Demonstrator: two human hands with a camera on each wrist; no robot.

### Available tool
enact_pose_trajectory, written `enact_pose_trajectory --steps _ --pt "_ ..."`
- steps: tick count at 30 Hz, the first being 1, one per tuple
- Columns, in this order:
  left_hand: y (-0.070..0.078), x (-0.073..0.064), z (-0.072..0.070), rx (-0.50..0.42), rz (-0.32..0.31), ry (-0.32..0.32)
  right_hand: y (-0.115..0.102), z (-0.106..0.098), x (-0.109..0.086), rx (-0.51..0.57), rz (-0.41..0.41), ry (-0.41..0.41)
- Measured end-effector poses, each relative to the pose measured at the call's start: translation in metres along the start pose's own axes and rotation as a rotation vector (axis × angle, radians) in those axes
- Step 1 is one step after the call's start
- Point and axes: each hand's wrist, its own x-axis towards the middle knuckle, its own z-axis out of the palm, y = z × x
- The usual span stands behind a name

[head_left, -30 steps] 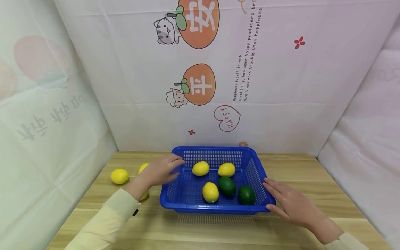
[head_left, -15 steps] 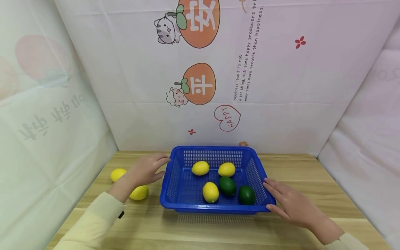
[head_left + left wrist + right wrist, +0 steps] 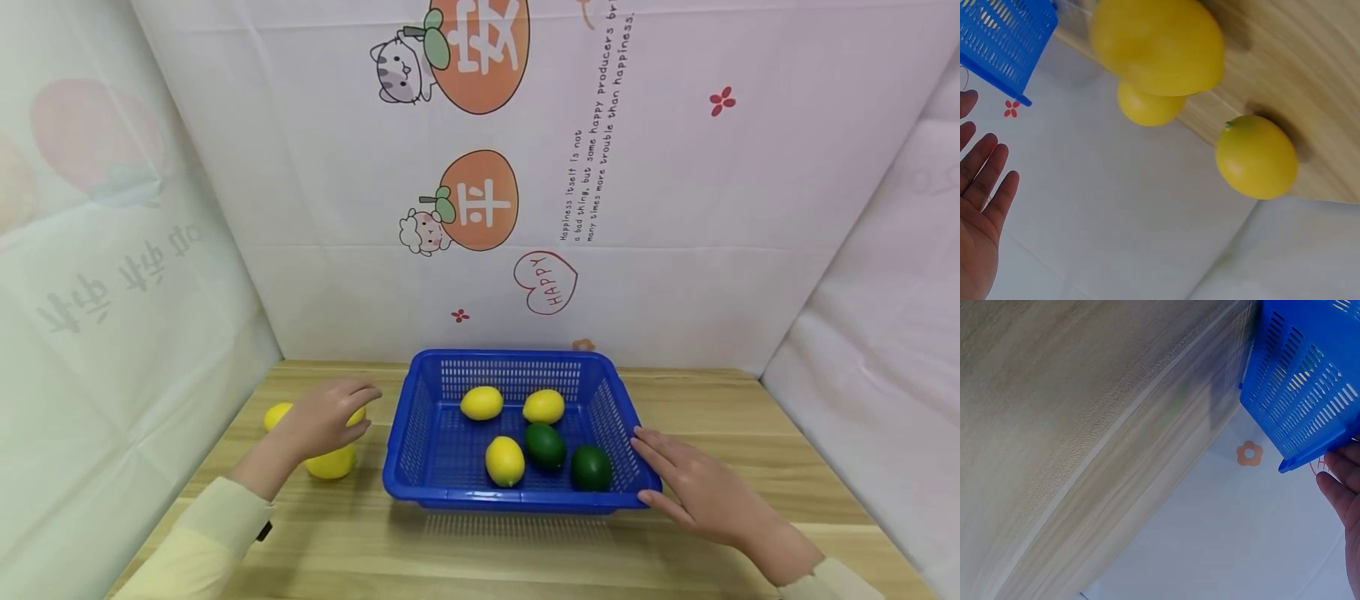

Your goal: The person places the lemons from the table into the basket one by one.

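Note:
My left hand hovers left of the basket, fingers extended, holding nothing. Beneath and around it on the table lie a near lemon, a far-left lemon and another lemon partly hidden behind the fingers. The left wrist view shows the hand's open palm apart from the lemons. A blue plastic basket contains three yellow lemons, one being the front lemon, and two dark green fruits, including the right-hand green fruit. My right hand rests its straight fingers against the basket's right rim.
The basket stands on a wood-grain table, near the back wall. White printed cloth encloses the table at the back and both sides. A small black object shows at the left cuff.
My left hand has drawn back leftward, from over the basket's left rim to above the loose lemons. My right hand and the basket keep their places.

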Motion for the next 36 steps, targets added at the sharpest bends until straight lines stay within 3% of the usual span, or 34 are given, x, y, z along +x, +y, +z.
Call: enact_pose_trajectory --steps 4,8,12,20,36 --pt "-0.001 -0.012 0.004 0.012 0.014 0.039 0.000 0.000 0.000 -0.001 -0.001 0.000" --pt "-0.002 -0.022 0.006 0.016 0.003 0.041 0.000 0.000 0.000 0.003 0.000 0.000" --pt "-0.001 -0.031 0.007 0.013 -0.033 -0.010 0.000 0.000 0.000 0.003 0.005 -0.002" --pt "0.007 -0.049 0.008 -0.023 -0.162 -0.148 -0.001 0.001 -0.001 0.002 0.013 -0.007" --pt "0.004 -0.072 0.027 -0.048 -0.209 -0.197 -0.001 0.001 -0.002 0.001 0.019 -0.005"
